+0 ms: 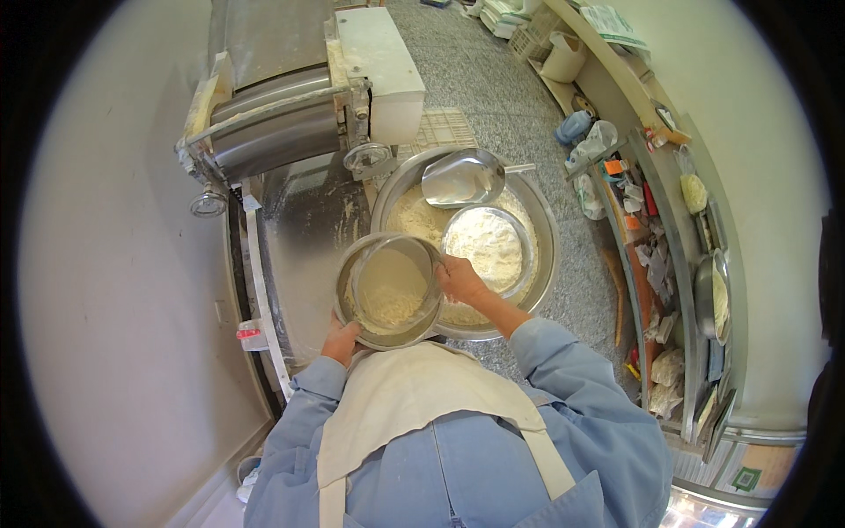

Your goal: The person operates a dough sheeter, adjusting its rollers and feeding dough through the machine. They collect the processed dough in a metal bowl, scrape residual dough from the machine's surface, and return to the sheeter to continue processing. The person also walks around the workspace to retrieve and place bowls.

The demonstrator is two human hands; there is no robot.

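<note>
In front of my apron, a round metal bowl (345, 295) is tilted, with pale flour inside it. A second round rim shows within it; I cannot tell whether that is a separate vessel. My left hand (341, 340) grips the bowl from its lower left side. On the right, the fingers of my right hand (460, 281) are closed on the rim. Just beyond sits a large metal basin (547, 264) of flour, partly hidden by the bowl. In it lie a shiny metal scoop (464, 179) and a smaller bowl (531, 251) filled with white flour.
A roller machine (277, 119) with handwheels stands at the far left, above a floury dark surface (312, 238). Cluttered shelves (656, 264) line the right side. A pale slatted crate (444, 129) rests on the speckled floor (493, 97) behind the basin.
</note>
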